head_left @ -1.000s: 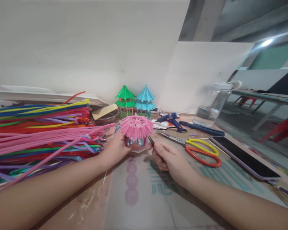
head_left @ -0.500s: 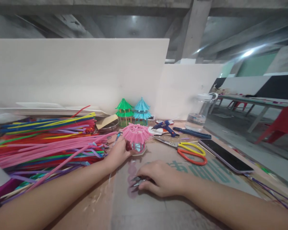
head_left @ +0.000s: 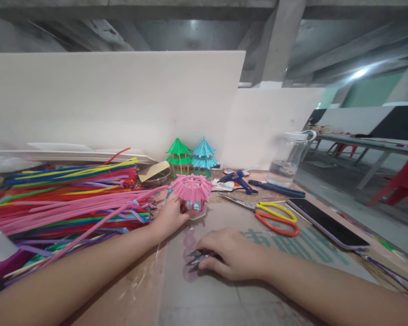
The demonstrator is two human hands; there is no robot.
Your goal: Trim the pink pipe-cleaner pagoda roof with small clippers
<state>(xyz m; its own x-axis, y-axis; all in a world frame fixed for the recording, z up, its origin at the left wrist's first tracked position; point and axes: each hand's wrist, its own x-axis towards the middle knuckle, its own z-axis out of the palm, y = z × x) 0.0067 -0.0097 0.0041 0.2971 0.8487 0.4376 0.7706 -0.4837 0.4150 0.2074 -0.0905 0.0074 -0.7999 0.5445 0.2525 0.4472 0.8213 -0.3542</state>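
- A pink pipe-cleaner pavilion [head_left: 193, 194] stands on the table [head_left: 224, 299], pink fringed roof over a pale blue base.
- The left hand [head_left: 170, 216] grips its lower part from the left, fingers curled round the base.
- The right hand [head_left: 229, 253] lies flat, nearer the camera, fingers closed over small metal pliers [head_left: 194, 258], tips poking out left.
- A clear water bottle [head_left: 289, 159] at the back right holds a little water.
- Behind the pavilion stand a green pavilion [head_left: 178, 156] and a blue pavilion [head_left: 204, 157].
- On the left, a heap of coloured pipe cleaners [head_left: 68, 194].
- On the right: glue gun [head_left: 240, 179], yellow-and-orange scissors [head_left: 270, 213], phone [head_left: 328, 222].
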